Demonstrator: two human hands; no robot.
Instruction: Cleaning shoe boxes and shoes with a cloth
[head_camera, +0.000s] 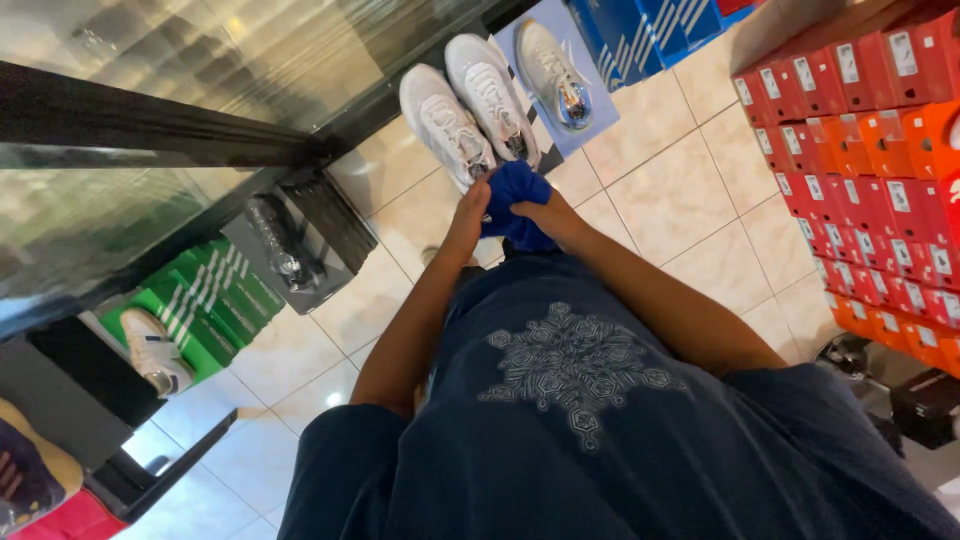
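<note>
both hands meet at a blue cloth (513, 190), bunched up just above the toe of a white sneaker (445, 125) that stands on the tiled floor (680, 170). the left hand (468, 212) lies against the left edge of the cloth, fingers together and extended toward the shoe; whether its fingertips pinch the fabric cannot be told, since the cloth hides them. the right hand (550, 215) grips the cloth from the right, fingers curled into the folds and closed on the fabric. a second white sneaker (490, 90) stands just beside the first, touching it along the side. a third pale sneaker (552, 72) rests on a light blue box lid (590, 125) near them. stacked red shoeboxes (870, 150) fill the right edge of the view, well apart from the hands. green shoeboxes (205, 300) lie at the left below a glass display counter (150, 130).
</note>
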